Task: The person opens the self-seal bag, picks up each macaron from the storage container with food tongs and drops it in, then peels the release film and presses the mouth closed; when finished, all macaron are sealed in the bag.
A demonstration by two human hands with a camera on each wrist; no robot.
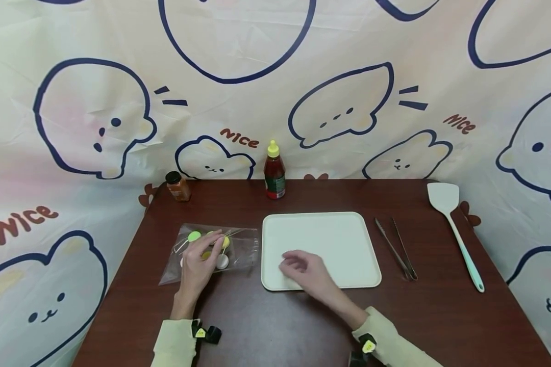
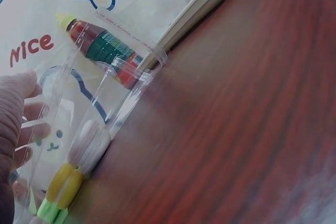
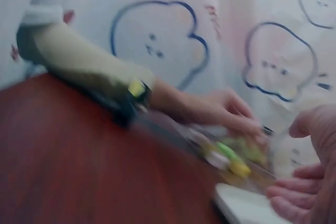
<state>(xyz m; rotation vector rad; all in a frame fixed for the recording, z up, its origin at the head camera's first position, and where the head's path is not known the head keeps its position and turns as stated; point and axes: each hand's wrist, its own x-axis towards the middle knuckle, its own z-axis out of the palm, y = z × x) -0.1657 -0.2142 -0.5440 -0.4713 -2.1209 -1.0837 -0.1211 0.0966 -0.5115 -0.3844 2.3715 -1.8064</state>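
A clear plastic bag (image 1: 243, 255) lies on the table, holding several small green, yellow and white round pieces (image 1: 222, 261), some with thin sticks. Over it is my left hand (image 1: 199, 260), fingers bent and thumb close to the index finger; whether they pinch the bag or a stick is unclear. In the left wrist view, clear film crosses in front of the left fingers (image 2: 34, 132). My right hand (image 1: 307, 270) hovers above the near left part of the white tray (image 1: 335, 239), fingers loosely curled and nothing in them. The right wrist view is blurred.
Metal tongs (image 1: 397, 250) lie right of the tray, and a spatula (image 1: 456, 237) with a pale green handle lies beyond them. At the back stand a red sauce bottle (image 1: 274, 176) with a yellow cap and a black-lidded jar (image 1: 178, 187), before a printed cloth.
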